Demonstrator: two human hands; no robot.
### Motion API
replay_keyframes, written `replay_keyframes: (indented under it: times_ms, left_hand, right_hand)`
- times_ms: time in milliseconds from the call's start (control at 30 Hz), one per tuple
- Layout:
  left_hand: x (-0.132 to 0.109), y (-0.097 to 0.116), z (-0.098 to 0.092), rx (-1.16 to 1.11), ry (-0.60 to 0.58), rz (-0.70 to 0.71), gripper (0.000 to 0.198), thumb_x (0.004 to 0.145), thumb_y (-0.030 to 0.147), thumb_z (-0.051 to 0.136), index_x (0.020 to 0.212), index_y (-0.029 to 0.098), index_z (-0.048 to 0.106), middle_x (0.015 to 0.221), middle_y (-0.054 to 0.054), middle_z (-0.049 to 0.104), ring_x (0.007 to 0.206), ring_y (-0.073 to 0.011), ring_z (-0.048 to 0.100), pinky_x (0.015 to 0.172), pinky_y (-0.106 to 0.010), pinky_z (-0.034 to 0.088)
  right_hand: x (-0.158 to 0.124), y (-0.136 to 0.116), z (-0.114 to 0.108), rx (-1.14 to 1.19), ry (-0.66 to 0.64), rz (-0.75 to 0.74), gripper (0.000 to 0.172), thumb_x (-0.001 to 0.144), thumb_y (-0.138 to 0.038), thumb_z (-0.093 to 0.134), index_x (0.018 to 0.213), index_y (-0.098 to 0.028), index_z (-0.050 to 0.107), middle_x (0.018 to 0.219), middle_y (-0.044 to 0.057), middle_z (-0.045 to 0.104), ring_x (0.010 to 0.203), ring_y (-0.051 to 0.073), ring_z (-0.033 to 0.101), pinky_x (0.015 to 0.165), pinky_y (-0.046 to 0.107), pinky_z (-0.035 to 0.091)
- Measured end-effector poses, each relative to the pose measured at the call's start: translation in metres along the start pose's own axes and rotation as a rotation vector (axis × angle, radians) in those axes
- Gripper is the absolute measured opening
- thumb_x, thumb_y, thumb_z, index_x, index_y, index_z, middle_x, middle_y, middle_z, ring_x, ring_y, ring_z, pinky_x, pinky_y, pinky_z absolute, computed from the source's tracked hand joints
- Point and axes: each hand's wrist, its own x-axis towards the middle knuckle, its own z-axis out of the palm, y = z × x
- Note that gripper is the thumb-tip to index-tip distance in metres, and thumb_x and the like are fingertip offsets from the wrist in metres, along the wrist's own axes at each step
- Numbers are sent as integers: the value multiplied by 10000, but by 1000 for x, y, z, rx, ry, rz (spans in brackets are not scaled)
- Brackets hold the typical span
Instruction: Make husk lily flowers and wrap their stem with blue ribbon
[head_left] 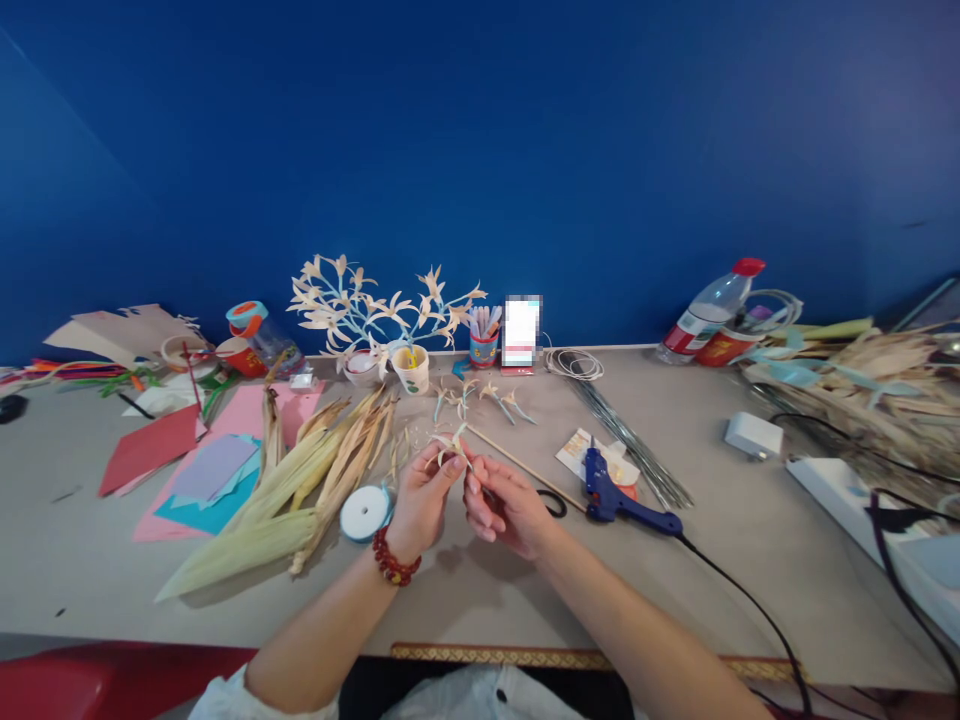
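Observation:
Between my two hands, above the middle of the table, is a small pale husk flower (pixel 453 440) with narrow petals. My left hand (pixel 427 490) pinches it near its base and wears a red bead bracelet above the wrist. My right hand (pixel 501 498) is closed at the flower's lower end, its fingertips touching the left ones; the part in its grip is mostly hidden. Beside my left hand lies a roll of light-blue tape (pixel 366 513). Behind the hands, several small finished flowers (pixel 491 398) with blue stems rest on the table.
Dried corn husks (pixel 292 490) and coloured paper (pixel 150 445) spread over the left. Cups with flower branches (pixel 410 370) and a phone (pixel 521 335) stand at the back. A blue glue gun (pixel 619 500), wires (pixel 637 440), bottle (pixel 705 315) and power strip (pixel 847 495) are right.

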Motion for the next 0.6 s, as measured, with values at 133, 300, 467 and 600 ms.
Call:
replay_keyframes:
  times_ms: [133,300,467,600]
  left_hand:
    - [-1,-3,-3,-5,-3,-23,163,731,273,789,822,184,686,764,5,655,666,-104,596,672,-229,519]
    - [-1,-3,-5,-11,8,-20,188,691,269,819,766,183,670,752,8,660,667,-107,601,666,-230,523]
    - [-2,-1,-4,-1,-50,-22,165,766,308,756,811,186,654,710,15,637,555,-98,572,606,-253,511]
    - [0,-2,-6,4,35,60,181,772,330,750,822,179,663,786,3,644,634,-104,584,677,-255,495]
  right_hand:
    - [0,1,-2,5,14,-16,261,862,-367,655,719,-172,557,451,-64,541,315,37,275,356,158,358]
    - [0,2,-4,27,-17,10,253,877,-357,642,732,-166,562,459,-55,559,308,34,282,358,159,354]
    - [2,2,-4,-115,51,20,324,902,-469,579,764,-177,549,499,-44,578,328,55,324,387,196,387]
    - [-3,1,-4,-653,241,-276,309,865,-480,629,935,-181,595,759,17,655,589,121,566,572,247,481]
